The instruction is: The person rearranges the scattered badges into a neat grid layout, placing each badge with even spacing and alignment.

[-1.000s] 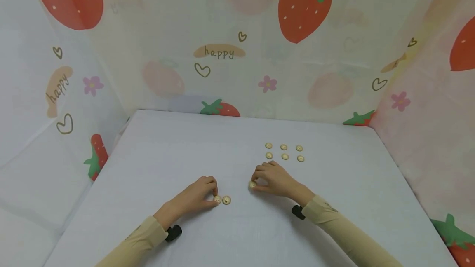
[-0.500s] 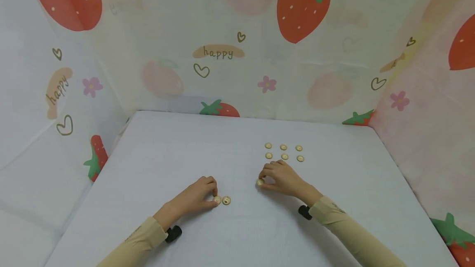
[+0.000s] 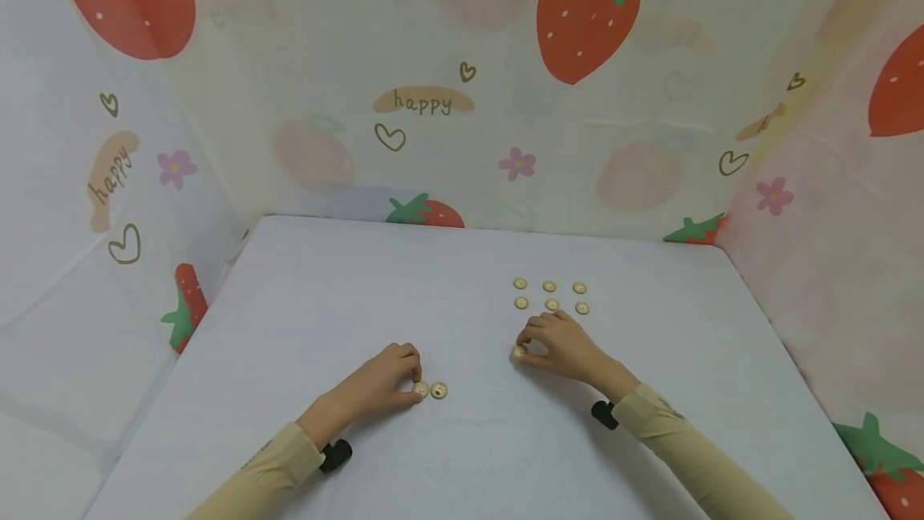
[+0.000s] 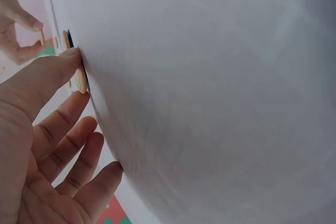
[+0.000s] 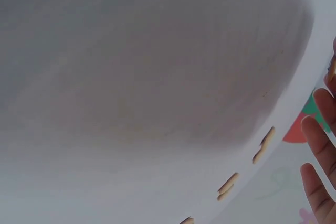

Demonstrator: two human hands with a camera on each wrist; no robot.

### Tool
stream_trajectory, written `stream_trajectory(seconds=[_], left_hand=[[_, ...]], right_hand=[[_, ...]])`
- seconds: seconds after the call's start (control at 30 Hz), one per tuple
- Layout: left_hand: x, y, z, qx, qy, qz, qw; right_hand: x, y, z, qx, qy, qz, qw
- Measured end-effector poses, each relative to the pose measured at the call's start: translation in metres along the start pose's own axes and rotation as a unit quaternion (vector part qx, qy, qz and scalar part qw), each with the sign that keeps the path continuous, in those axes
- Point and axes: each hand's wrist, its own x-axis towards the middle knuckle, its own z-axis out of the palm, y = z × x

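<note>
My left hand pinches a round wooden button by its edges, low at the white table. In the left wrist view this button shows edge-on between thumb and index finger. Close on its right lies another button with a dark mark. Farther right, my right hand holds a third button between thumb and fingertips; from the left wrist this button looks raised off the table. In the right wrist view, the fingers of that hand are partly cut off by the frame's edge.
Behind the right hand, several buttons lie in two neat rows on the white table. A cloth backdrop printed with strawberries rises at the back and both sides. A dark wrist camera hangs under the right sleeve.
With its button, my right hand has moved to the right and slightly away from me, toward the rows. My left hand and the button next to it have stayed in place.
</note>
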Motion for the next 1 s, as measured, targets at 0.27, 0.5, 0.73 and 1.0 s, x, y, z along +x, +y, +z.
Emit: stream_trajectory(seconds=[0.27, 0.5, 0.73, 1.0], left_hand=[[0.000, 0.000, 0.001, -0.002, 0.006, 0.004, 1.0000], [-0.001, 0.001, 0.000, -0.002, 0.003, 0.001, 1.0000], [0.000, 0.001, -0.001, 0.003, -0.002, -0.002, 1.0000], [-0.001, 0.002, 0.000, 0.001, 0.001, -0.001, 1.0000]], right_hand=[[-0.010, 0.006, -0.003, -0.005, -0.009, 0.026, 0.9996], [-0.019, 0.014, -0.004, -0.014, -0.013, 0.046, 0.9988], [-0.027, 0.022, -0.006, -0.019, -0.009, 0.053, 0.9984], [-0.036, 0.034, -0.010, -0.028, -0.007, 0.075, 0.9968]])
